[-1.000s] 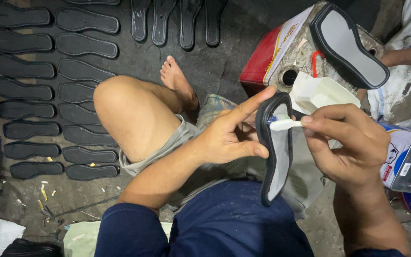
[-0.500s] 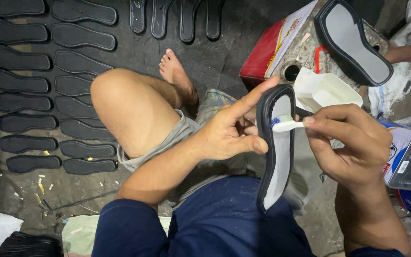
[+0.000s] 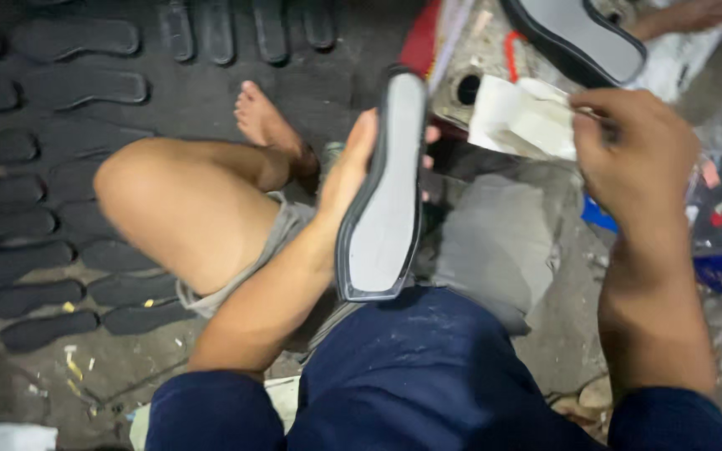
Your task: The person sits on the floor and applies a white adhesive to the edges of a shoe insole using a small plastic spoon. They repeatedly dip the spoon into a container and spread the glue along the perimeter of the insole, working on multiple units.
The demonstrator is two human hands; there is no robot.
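A: Nearest: dark blue sleeves, blue-clad lap. Left hand (image 3: 353, 179) closed round the edge of a shoe sole (image 3: 384, 200), thumb side toward the camera, fingertips just showing past the far rim. Sole held upright above the lap, grey face toward the camera, black rim all round.

B: Right hand (image 3: 641, 154)?

A: Raised at right, well apart from the sole, fingers pinched shut at the edge of a white tray (image 3: 521, 117). Whether a brush sits in that pinch: cannot tell, hidden by the knuckles.

B: Further out?

A: Bare knee and foot (image 3: 265, 125) resting on the floor. Beyond the tray, a stained worktop (image 3: 482, 50) carrying a second sole (image 3: 578, 38), grey face up. Rows of black soles (image 3: 77, 38) laid flat on the floor (image 3: 202, 100) at left and top.

B: Notes on doing it well?

A: Judgement only: keep grip on the rim, off the grey face. Hold sole steady and tilted toward the light. Cover right up to the black rim, thin and even. Keep tray level.
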